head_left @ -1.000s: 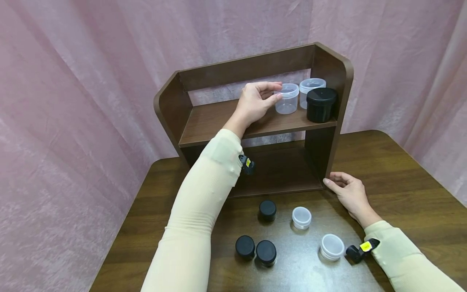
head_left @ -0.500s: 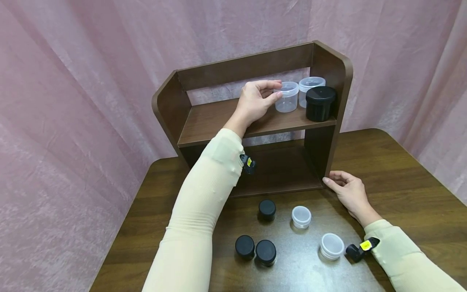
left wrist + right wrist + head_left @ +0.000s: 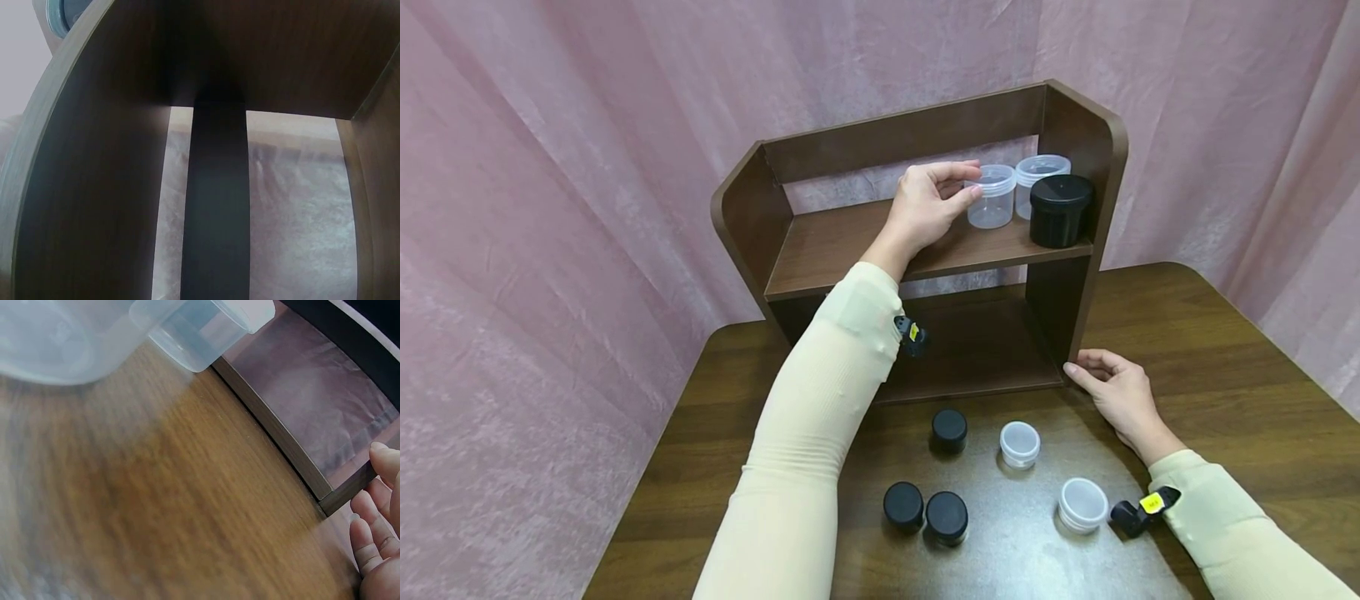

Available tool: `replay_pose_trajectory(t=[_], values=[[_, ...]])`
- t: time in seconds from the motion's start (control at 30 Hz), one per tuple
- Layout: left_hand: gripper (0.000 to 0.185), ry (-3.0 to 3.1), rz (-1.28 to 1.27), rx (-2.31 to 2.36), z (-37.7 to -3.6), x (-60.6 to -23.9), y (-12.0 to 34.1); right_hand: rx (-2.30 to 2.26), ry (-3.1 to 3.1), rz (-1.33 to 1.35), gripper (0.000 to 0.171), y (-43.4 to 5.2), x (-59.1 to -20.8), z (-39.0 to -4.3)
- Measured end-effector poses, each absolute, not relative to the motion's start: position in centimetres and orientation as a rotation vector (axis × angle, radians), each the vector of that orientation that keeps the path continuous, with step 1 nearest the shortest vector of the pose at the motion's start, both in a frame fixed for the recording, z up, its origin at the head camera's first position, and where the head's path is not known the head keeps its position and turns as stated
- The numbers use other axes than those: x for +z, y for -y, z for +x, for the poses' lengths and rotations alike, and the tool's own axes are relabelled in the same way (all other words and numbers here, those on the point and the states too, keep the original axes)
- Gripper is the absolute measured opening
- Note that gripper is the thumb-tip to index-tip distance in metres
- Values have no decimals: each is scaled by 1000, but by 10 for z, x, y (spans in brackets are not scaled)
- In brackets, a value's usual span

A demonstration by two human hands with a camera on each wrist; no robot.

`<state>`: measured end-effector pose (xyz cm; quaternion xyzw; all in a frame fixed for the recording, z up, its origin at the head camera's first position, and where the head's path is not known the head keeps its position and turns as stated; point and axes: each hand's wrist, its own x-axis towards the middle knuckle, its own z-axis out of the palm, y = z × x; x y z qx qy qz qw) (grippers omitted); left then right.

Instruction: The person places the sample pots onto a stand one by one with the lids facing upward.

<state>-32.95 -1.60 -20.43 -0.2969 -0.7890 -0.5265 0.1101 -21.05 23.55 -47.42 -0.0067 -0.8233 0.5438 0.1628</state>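
Observation:
In the head view, my left hand [image 3: 928, 200] pinches the rim of a clear plastic jar [image 3: 992, 210] from its left side, thumb in front. This jar stands upright on the upper board of a brown wooden shelf unit [image 3: 842, 242]. Right beside it are a second clear jar [image 3: 1024, 198] and, in front of that, a black lidded jar [image 3: 1060, 215] near the right side panel. Low at that panel's front edge, my right hand [image 3: 1120, 398] grips the shelf unit; in the right wrist view its thumb and fingers [image 3: 365, 540] lie on opposite sides of the panel.
On the wooden table [image 3: 1195, 333], before the shelf, stand small jars with black lids [image 3: 950, 427] and two with whitish lids [image 3: 1019, 442]. One whitish-lidded jar [image 3: 1082, 502] is close to my right wrist camera. A pink curtain [image 3: 587, 208] hangs behind.

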Motion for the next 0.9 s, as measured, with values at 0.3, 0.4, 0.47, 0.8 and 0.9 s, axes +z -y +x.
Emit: replay_pose_trajectory(t=[0.3, 0.4, 0.47, 0.8, 0.9], values=[[30, 2287, -818, -1550, -324, -204, 22, 1554, 2347, -12, 43, -235, -474, -211], [30, 2218, -774, -1564, -321, -204, 26, 1560, 2342, -6, 43, -234, -474, -212], [27, 2167, -747, -1573, -319, -205, 29, 1566, 2340, 0, 43, -234, -474, -212], [19, 2032, -813, -1708, -283, -216, 50, 1568, 2358, -3, 45, -232, -475, -215], [18, 2031, -880, -1722, -267, -222, 60, 1577, 2349, 3, 44, -232, -475, -217]])
